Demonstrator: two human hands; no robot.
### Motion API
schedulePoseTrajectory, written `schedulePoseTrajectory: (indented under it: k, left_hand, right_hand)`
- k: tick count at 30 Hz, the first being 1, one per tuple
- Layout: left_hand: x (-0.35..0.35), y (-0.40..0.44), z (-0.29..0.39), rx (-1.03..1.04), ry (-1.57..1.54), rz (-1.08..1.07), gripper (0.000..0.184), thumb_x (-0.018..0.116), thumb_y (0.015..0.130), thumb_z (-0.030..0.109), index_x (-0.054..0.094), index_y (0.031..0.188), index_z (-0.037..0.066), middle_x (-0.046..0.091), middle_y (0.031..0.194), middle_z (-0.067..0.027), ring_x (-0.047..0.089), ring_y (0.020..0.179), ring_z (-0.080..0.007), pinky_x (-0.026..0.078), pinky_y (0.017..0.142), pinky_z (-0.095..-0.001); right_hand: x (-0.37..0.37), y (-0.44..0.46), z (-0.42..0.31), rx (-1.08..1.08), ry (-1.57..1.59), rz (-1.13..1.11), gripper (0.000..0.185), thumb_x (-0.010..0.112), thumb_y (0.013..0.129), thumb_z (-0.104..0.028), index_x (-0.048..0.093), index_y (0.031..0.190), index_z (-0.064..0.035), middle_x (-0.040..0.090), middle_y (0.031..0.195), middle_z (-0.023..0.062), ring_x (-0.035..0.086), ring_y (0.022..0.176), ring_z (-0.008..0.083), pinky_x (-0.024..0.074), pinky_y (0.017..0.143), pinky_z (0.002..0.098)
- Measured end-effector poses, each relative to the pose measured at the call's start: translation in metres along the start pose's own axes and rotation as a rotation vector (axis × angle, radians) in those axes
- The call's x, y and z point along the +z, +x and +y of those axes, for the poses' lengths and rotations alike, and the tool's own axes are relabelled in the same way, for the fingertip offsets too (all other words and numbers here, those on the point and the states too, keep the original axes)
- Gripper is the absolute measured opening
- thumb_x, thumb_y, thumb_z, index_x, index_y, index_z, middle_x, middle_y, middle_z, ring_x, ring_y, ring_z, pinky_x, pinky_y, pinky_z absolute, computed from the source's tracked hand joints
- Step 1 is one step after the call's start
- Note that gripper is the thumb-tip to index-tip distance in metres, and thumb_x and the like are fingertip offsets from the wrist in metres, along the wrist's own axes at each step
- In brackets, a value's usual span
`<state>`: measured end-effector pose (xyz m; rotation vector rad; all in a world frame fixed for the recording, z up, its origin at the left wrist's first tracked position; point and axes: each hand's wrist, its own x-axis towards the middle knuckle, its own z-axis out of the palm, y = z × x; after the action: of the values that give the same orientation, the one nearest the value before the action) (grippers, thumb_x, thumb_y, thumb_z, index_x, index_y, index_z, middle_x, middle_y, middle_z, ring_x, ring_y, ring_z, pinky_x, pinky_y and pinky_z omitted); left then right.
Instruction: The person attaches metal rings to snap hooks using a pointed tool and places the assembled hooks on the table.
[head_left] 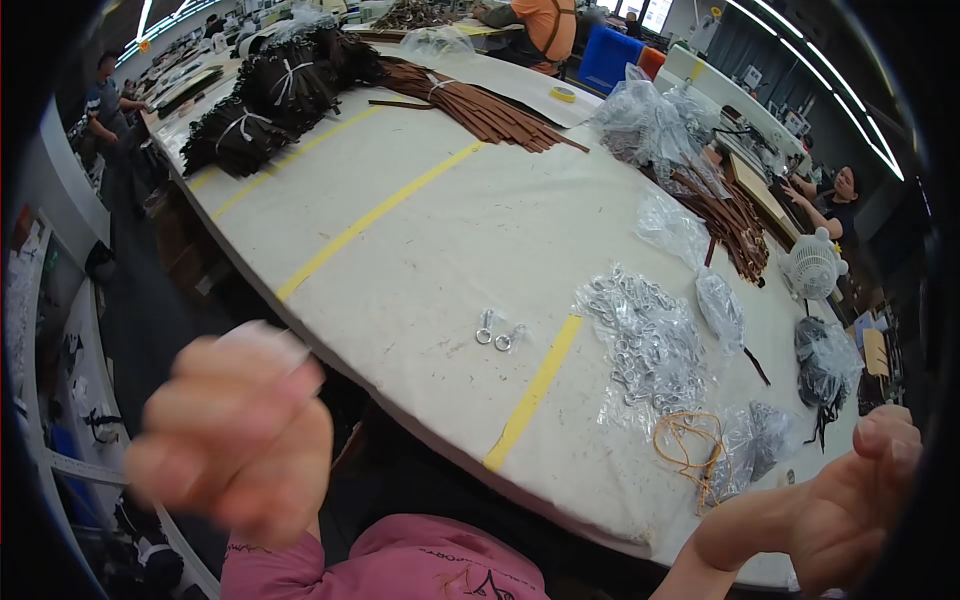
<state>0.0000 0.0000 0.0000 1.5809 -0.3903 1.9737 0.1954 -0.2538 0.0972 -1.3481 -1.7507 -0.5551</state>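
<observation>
My left hand [240,435] is raised in front of the table's near left edge, curled like a fist and blurred by motion. Whatever it may hold is hidden. At the lower right, my right hand [858,505] is bent upward, with its fingers drawn together and nothing recognisable between them. Two small metal hooks with rings [493,335] lie in clear plastic on the white tabletop [420,280]. Right of them spreads a pile of bagged metal hooks [645,345]. A tan cord [660,450] lies loosely coiled nearer to my right hand, beside another plastic bag of parts [765,435].
Tied bundles of black strips [290,85] and brown strips [470,105] lie at the far side. More brown straps [735,225] and crumpled plastic bags [650,120] line the right. A white fan [815,265] stands beyond the right edge. Several people work around the room.
</observation>
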Motion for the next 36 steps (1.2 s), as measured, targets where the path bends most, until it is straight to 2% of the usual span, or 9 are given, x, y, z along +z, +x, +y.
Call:
schedulePoseTrajectory:
  k: [1,2,5,8,13,19,22,30,36]
  left_hand:
    - [-0.006,-0.018,-0.03,-0.301,0.058,-0.262,0.019,0.058,0.078,0.008,0.053,0.095,0.003,0.058,0.095,-0.0118,0.055,0.082,-0.0201,0.046,0.066,-0.0352]
    - [0.002,-0.045,-0.064,-0.471,0.245,-0.527,0.029,0.061,0.076,0.01,0.053,0.103,0.003,0.058,0.095,-0.0143,0.056,0.087,-0.0245,0.046,0.072,-0.038]
    - [0.024,-0.134,-0.12,-0.392,0.471,-1.077,0.044,0.065,0.075,0.02,0.051,0.114,0.007,0.048,0.122,-0.0108,0.042,0.115,-0.0269,0.038,0.091,-0.044]
    - [0.021,-0.178,-0.141,-0.241,0.559,-1.33,0.049,0.064,0.075,0.026,0.05,0.118,0.009,0.043,0.128,-0.0095,0.032,0.124,-0.0266,0.029,0.097,-0.051]
    - [0.022,-0.159,-0.147,-0.22,0.807,-1.403,0.051,0.064,0.075,0.027,0.048,0.12,0.009,0.044,0.128,-0.0095,0.031,0.126,-0.0267,0.022,0.099,-0.0564]
    - [0.083,-0.152,-0.127,-0.511,0.442,-1.469,0.045,0.065,0.074,0.023,0.051,0.114,0.006,0.047,0.123,-0.0095,0.035,0.122,-0.0271,0.029,0.099,-0.0488]
    - [0.122,-0.168,-0.121,-0.396,0.334,-1.531,0.045,0.065,0.074,0.023,0.05,0.114,0.006,0.047,0.123,-0.0096,0.036,0.121,-0.0275,0.031,0.098,-0.0461]
    - [0.166,-0.216,-0.131,-0.187,0.305,-1.479,0.053,0.062,0.077,0.026,0.043,0.123,0.008,0.037,0.134,-0.0081,0.029,0.126,-0.028,0.024,0.101,-0.0506]
    - [0.153,-0.227,-0.138,-0.24,0.341,-1.552,0.055,0.057,0.081,0.03,0.039,0.129,0.012,0.032,0.138,-0.0066,0.025,0.129,-0.027,0.018,0.102,-0.055]
  right_hand:
    - [0.008,-0.011,0.011,0.017,-0.05,0.142,0.046,0.053,0.086,-0.028,0.044,0.115,0.0065,0.056,0.086,0.0199,0.056,0.067,0.0234,0.0447,0.062,0.0386]
    - [0.017,-0.022,0.021,0.04,-0.097,0.284,0.045,0.054,0.085,-0.027,0.046,0.114,0.0067,0.057,0.083,0.0214,0.055,0.067,0.0221,0.0446,0.062,0.0363]
    - [0.056,-0.06,0.054,0.44,-0.291,0.454,0.018,0.056,0.083,-0.006,0.055,0.098,0.0055,0.061,0.072,0.0148,0.056,0.057,0.0177,0.0461,0.055,0.0264]
    - [0.062,-0.117,0.077,0.67,-0.591,-0.005,0.01,0.058,0.079,-0.003,0.061,0.088,0.0005,0.061,0.069,0.0108,0.057,0.055,0.0174,0.0448,0.053,0.027]
    - [0.038,-0.181,0.074,1.071,-0.775,-0.09,0.01,0.058,0.079,-0.008,0.06,0.085,-0.0009,0.061,0.067,0.0119,0.058,0.057,0.0209,0.0431,0.054,0.0295]
    - [0.005,-0.245,0.085,1.267,-1.0,-0.05,0.01,0.058,0.077,-0.013,0.061,0.08,-0.003,0.061,0.068,0.0126,0.059,0.063,0.0289,0.0432,0.056,0.0377]
    - [-0.01,-0.268,0.08,1.409,-1.026,-0.018,0.01,0.058,0.076,-0.013,0.061,0.078,-0.0037,0.062,0.069,0.0128,0.06,0.064,0.0301,0.044,0.058,0.0392]
    - [0.01,-0.298,0.105,1.563,-1.002,-0.283,0.026,0.057,0.069,-0.015,0.059,0.094,-0.0054,0.062,0.071,0.0133,0.06,0.071,0.0312,0.0437,0.065,0.0424]
    - [-0.035,-0.267,0.058,1.481,-1.106,-0.222,0.036,0.052,0.069,-0.005,0.057,0.105,-0.0013,0.06,0.082,0.0214,0.058,0.074,0.034,0.0444,0.069,0.042]
